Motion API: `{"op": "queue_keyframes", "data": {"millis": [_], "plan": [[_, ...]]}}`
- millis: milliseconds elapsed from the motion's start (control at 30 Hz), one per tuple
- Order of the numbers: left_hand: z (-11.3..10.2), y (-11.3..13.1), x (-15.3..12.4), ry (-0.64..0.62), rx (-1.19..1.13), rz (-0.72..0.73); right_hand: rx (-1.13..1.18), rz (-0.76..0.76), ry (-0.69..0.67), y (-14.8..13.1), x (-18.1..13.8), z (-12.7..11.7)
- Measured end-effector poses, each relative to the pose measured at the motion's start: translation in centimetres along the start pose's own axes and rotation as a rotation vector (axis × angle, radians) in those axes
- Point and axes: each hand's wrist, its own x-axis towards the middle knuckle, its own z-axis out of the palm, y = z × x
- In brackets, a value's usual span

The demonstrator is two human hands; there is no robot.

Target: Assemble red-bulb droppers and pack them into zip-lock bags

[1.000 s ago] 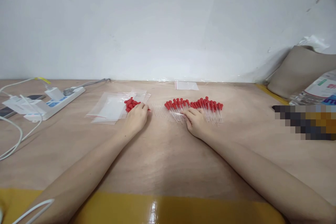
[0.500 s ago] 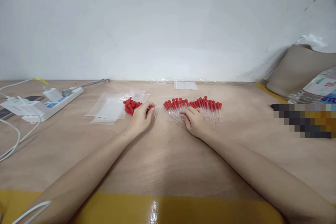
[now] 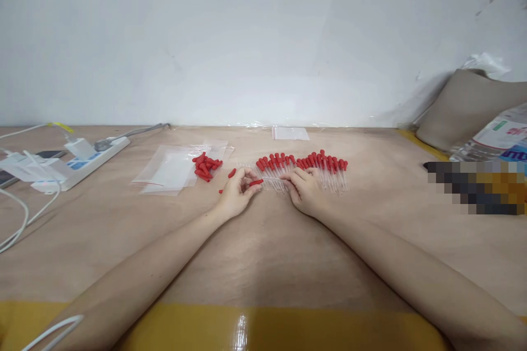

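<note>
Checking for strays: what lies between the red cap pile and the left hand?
One loose red cap lies there, shown in the head view.

Left hand [image 3: 236, 197] and right hand [image 3: 304, 192] are both bare, with slender fingers; nails too small to make out. Left forearm [image 3: 144, 279] and right forearm [image 3: 411, 279] are uncovered from the wrist down to the bottom frame edge, slim and smooth, looking wider toward the lower corners; wrists are plain, and any clothing lies outside the view. A thin white cable [image 3: 49, 332] loops at the bottom-left corner just beside the left forearm, and it can't be told whether it is worn or attached to the person.
</note>
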Motion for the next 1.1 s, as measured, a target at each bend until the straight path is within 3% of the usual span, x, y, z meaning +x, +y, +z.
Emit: {"op": "queue_keyframes", "data": {"millis": [167, 400, 633, 767, 1100], "plan": [[-0.1, -0.4, 0.1, 0.021, 0.075, -0.022, 0.005, -0.043, -0.052, -0.3, -0.1, -0.3], [-0.7, 0.1, 0.4, 0.055, 0.270, 0.164, 0.083, -0.094, -0.061, 0.0, -0.2, -0.2], [-1.4, 0.4, 0.3, -0.037, 0.456, 0.377, 0.109, -0.167, -0.068, 0.9, -0.1, -0.4], [-1.6, 0.6, 0.1, -0.129, 0.588, 0.405, 0.068, -0.198, -0.088, 1.2, -0.3, -0.7], [-1.3, 0.4, 0.0, -0.106, 0.592, 0.536, 0.025, -0.221, -0.036, 0.6, -0.5, -0.5]]}}
